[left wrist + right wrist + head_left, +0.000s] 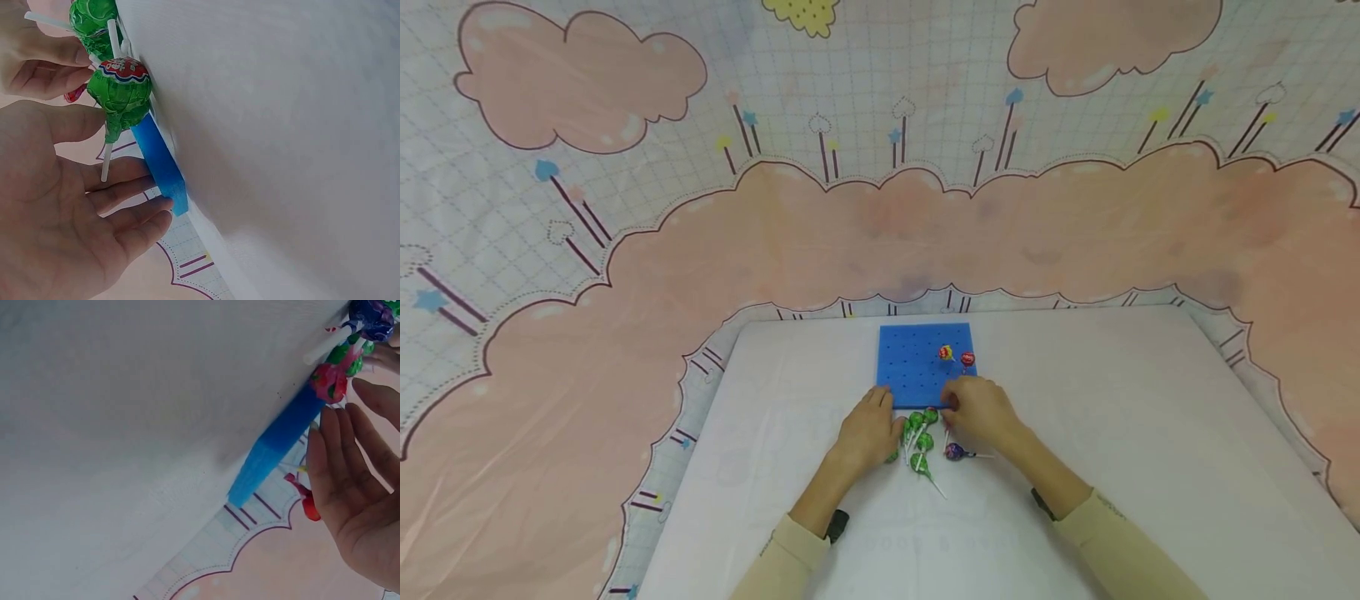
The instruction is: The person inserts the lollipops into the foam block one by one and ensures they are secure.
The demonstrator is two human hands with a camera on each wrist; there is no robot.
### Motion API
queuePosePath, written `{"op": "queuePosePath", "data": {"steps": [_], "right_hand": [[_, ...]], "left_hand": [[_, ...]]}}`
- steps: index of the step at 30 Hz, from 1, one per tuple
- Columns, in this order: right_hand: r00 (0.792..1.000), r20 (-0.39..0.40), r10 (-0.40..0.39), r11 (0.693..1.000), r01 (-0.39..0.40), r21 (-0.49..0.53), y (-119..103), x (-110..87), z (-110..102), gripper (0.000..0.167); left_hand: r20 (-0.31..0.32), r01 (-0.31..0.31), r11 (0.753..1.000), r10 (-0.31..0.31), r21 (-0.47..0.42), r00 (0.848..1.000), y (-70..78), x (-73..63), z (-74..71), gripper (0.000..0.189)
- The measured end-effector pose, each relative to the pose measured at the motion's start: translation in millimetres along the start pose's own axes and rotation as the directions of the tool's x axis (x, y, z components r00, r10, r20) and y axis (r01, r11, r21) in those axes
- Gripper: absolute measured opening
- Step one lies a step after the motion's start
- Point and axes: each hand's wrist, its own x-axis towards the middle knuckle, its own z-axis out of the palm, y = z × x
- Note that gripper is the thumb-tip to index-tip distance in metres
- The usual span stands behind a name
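A blue board (917, 358) with rows of small holes lies on the table. Straight fingers of my left hand (868, 429) touch its near left edge. My right hand (981, 408) is at the near right edge, its fingers extended close to a red-pink lollipop (329, 382) that lies mostly under it in the head view. Whether they touch that lollipop is hard to tell. Green lollipops (919, 462) are heaped between the hands, several of them near the left thumb. A purple lollipop (954, 452) lies below the right hand.
Two lollipops stand on the board's right side, one yellow and red (945, 353), one red (967, 359). A white tabletop (1075, 375) surrounds the board. Behind the table hangs a patterned cloth (880, 233) with clouds.
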Motion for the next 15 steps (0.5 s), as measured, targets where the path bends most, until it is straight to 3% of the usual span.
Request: {"op": "queuePosePath", "data": {"steps": [15], "right_hand": [[1.0,0.02,-0.01,0.999,0.009,0.039,1.7,-2.1,3.2,0.01]], "left_hand": [[-0.006,0.006,1.0,-0.006,-0.009,1.0,1.8,0.8,-0.1,0.057]]}}
